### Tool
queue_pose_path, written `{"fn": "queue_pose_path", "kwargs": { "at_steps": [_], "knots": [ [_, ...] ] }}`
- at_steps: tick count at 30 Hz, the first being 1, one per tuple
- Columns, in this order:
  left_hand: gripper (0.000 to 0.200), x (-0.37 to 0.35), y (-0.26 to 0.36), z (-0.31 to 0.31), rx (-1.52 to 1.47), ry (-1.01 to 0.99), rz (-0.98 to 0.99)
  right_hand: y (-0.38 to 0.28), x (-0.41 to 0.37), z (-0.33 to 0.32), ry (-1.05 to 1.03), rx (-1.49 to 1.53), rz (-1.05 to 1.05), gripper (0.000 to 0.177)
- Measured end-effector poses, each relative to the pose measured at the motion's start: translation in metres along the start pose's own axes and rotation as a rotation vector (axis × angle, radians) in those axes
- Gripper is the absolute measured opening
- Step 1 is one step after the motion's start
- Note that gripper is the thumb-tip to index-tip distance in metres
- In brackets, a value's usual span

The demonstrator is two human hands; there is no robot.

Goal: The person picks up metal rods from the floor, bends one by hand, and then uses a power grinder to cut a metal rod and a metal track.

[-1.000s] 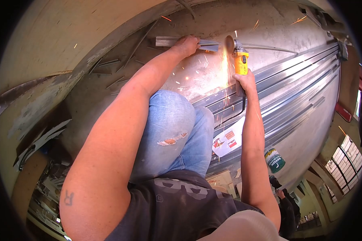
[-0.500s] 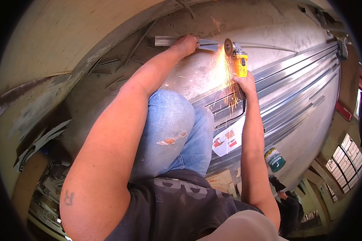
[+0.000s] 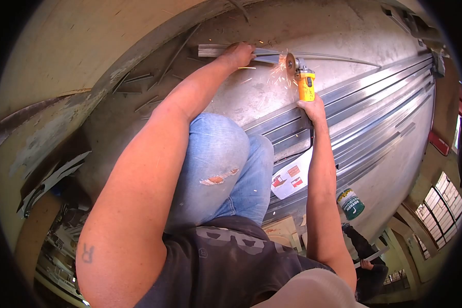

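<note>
My left hand [image 3: 239, 54] is closed on a metal strip [image 3: 211, 50] near the top of the view. A yellow angle grinder [image 3: 306, 86] is gripped in my right hand [image 3: 313, 107], its body pointing away from me. The grinder's round disc [image 3: 291, 64] is at the right end of the strip, and a small burst of sparks flies on its left side. Whether the disc touches the metal is hard to tell. A thin rod [image 3: 344, 58] stretches to the right behind the grinder.
Long metal channels [image 3: 374, 84] lie on the floor at the right. A printed sheet [image 3: 292, 177] rests on them, near a paint can [image 3: 350, 204]. Metal offcuts [image 3: 138, 78] lie at the left. Another person [image 3: 369, 267] is at the lower right.
The spark stream has shrunk from a long bright spray to a small burst. My right hand and the grinder have shifted slightly down. At the lower right, the other person has moved.
</note>
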State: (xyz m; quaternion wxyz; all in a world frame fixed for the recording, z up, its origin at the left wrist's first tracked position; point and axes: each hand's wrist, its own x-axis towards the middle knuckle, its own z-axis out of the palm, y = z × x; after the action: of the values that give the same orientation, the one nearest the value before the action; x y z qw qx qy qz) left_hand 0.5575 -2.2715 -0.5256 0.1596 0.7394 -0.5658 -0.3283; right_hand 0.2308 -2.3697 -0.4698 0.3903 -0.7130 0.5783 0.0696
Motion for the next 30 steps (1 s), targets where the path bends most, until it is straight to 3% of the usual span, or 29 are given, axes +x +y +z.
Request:
{"fn": "queue_pose_path", "kwargs": {
  "at_steps": [5,7,9,11,13,18,20,26,30],
  "knots": [
    [0.025,-0.005,0.0,-0.009,-0.085,-0.01,-0.008,-0.002,-0.028,-0.004,-0.039,0.043,0.102,0.053],
    [0.032,-0.01,-0.003,-0.007,-0.109,0.115,-0.076,0.006,-0.046,-0.009,0.007,0.183,0.152,0.046],
    [0.036,-0.019,-0.003,-0.024,-0.096,0.099,-0.107,0.022,-0.059,-0.012,0.05,0.175,0.18,0.045],
    [0.041,-0.038,0.001,-0.046,-0.078,0.085,-0.147,0.027,-0.078,-0.016,0.036,0.372,0.203,0.046],
    [0.049,-0.056,0.003,-0.065,-0.067,0.034,-0.101,0.025,-0.094,-0.019,0.031,0.426,0.207,0.045],
    [0.049,-0.071,0.002,-0.079,-0.039,-0.026,-0.201,0.041,-0.114,-0.015,0.036,0.489,0.227,0.046],
    [0.057,-0.068,0.009,-0.084,0.049,-0.198,-0.31,0.045,-0.119,-0.013,0.031,0.495,0.233,0.046],
    [0.062,-0.065,0.044,-0.079,0.165,-0.314,-0.386,0.044,-0.126,-0.01,0.072,0.566,0.23,0.043],
    [0.062,-0.055,0.041,-0.084,0.181,-0.398,-0.351,0.036,-0.128,-0.009,0.049,0.631,0.184,0.038]
  ]
}}
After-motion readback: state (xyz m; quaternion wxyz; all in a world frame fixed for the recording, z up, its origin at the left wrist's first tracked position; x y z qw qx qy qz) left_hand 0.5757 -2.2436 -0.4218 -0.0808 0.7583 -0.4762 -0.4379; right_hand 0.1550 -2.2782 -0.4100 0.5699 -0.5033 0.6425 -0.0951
